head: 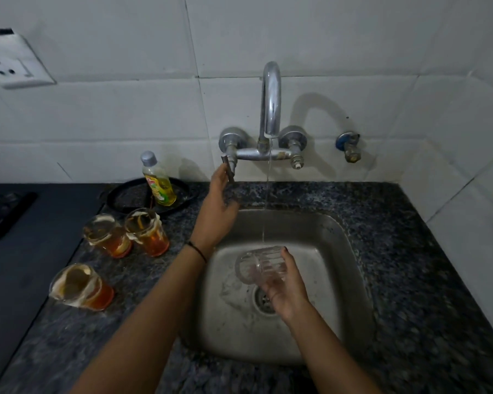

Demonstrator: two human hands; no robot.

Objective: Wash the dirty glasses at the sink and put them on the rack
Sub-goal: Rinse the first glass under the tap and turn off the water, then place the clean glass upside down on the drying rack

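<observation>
1. The steel sink (336,251) is sitting below both hands; its near wall is being cut off by the forearms, and the drain (264,300) is partly hiding behind the right hand's fingers.
2. The dim stove (9,211) at far left is running out of frame, too dark to read.
3. The left hand (218,207) is reaching up, fingertips closing around the left tap lever (228,167); how tightly they are pinching it is unclear.
4. The right hand (285,288) is curling its fingers around one clear ribbed glass (261,264), tilted on its side over the basin, mouth facing left, a thin water stream (268,189) falling just beyond the thumb.
5. Three dirty glasses (147,231) with orange dregs are standing left of the left wrist.
6. One dish soap bottle (158,180) is leaning in a dark pan (125,196) left of the left fingertips.
</observation>
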